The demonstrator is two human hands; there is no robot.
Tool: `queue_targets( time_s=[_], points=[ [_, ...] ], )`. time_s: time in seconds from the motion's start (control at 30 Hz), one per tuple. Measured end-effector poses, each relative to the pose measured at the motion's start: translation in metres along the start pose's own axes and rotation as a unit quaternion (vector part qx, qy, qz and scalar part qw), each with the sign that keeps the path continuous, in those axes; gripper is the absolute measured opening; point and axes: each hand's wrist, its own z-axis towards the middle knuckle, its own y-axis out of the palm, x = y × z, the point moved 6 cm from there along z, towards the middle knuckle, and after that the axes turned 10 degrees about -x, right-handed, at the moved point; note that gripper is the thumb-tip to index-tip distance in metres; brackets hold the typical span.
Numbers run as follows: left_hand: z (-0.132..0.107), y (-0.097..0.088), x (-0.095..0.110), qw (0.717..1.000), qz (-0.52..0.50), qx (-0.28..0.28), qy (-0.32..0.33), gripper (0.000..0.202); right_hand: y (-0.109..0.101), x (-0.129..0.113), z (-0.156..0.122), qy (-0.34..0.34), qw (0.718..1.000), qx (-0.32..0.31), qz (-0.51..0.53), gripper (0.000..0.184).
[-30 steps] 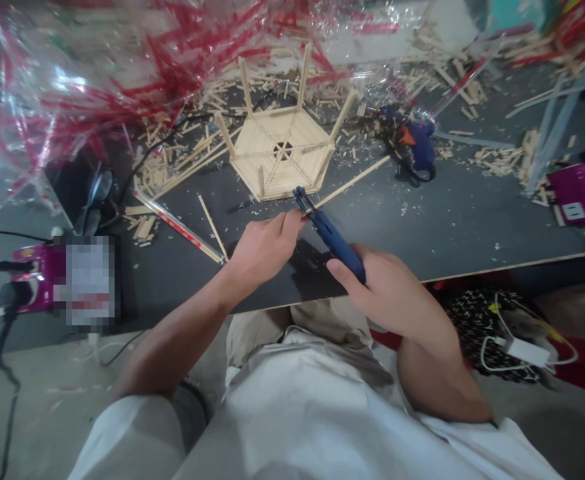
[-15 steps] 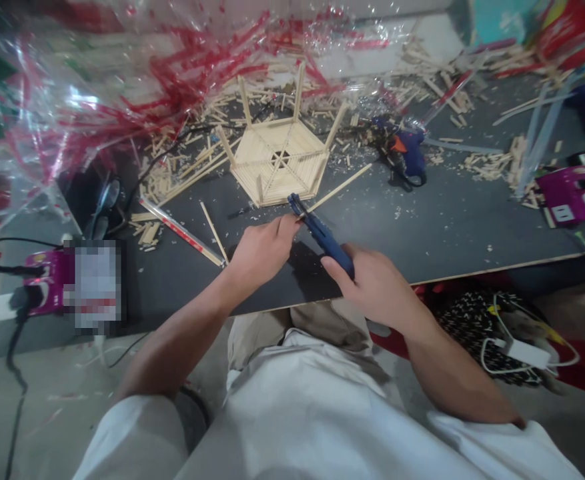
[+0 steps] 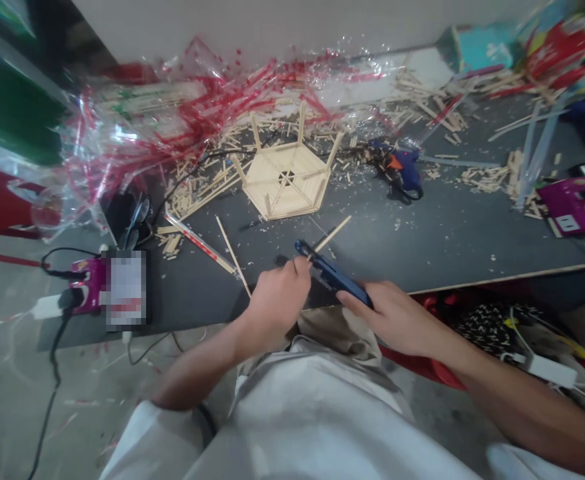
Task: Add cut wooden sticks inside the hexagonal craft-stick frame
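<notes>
My right hand (image 3: 392, 317) is shut around a blue handheld tool (image 3: 335, 277), whose exact kind I cannot tell. Its dark tip points left, against the fingers of my left hand (image 3: 279, 300). Those fingers pinch the end of a thin wooden stick (image 3: 332, 235), which reaches up and to the right across the table. Farther off, beyond both hands, a hexagonal frame of glued wooden sticks (image 3: 287, 183) rests on the table with several upright legs.
The dark grey table (image 3: 422, 247) is strewn with wood scraps and has a near edge close to my body. On it lie a blue-and-orange glue gun (image 3: 402, 170), glue sticks (image 3: 537, 147) and a red-marked strip (image 3: 199, 243). Transparent red-streaked plastic (image 3: 147, 127) is heaped behind.
The view has tilted up and shows more wall. Both hands, with the tool and stick, have drawn back toward my body, and my right forearm now stretches out to the right.
</notes>
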Motion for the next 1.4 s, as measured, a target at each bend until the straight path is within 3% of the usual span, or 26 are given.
queue_targets(
  time_s=[0.1,0.3,0.47,0.67,0.83,0.9,1.0,1.1,1.23,1.4],
  points=[
    [-0.011,0.014,0.007,0.998,-0.044,-0.034,-0.014,0.024,0.006,0.0,-0.005,-0.009,1.0,-0.03,-0.002,0.051],
    [-0.014,0.037,0.004,0.996,-0.085,0.024,-0.032,0.024,0.014,-0.003,-0.008,-0.017,0.999,-0.025,-0.019,0.047],
    [-0.018,0.038,0.004,0.994,-0.096,0.035,-0.038,0.028,0.019,0.007,-0.006,0.004,1.0,-0.004,-0.004,0.053],
    [-0.025,0.045,0.006,0.994,-0.09,0.058,-0.004,0.032,0.009,0.006,-0.015,-0.014,1.0,-0.007,0.018,0.046],
    [-0.029,0.043,-0.001,0.991,-0.084,0.097,0.032,0.033,-0.007,0.028,-0.028,0.027,0.996,0.073,-0.034,0.042],
    [-0.03,0.037,-0.005,0.99,-0.088,0.098,0.053,0.034,-0.019,0.039,-0.032,0.038,0.981,0.16,-0.108,0.039],
    [-0.031,0.021,-0.01,0.99,-0.088,0.086,0.071,0.035,-0.038,0.054,-0.037,0.079,0.93,0.278,-0.228,0.037],
    [-0.032,-0.003,-0.016,0.994,-0.055,0.074,0.066,0.035,-0.052,0.073,-0.034,0.146,0.898,0.306,-0.282,0.041],
    [-0.033,-0.037,-0.021,0.993,0.019,0.074,0.087,0.029,-0.065,0.094,-0.031,0.174,0.869,0.352,-0.302,0.05],
    [-0.029,-0.074,-0.018,0.986,0.067,0.116,0.102,0.024,-0.074,0.11,-0.027,0.191,0.858,0.366,-0.305,0.061]
  ],
)
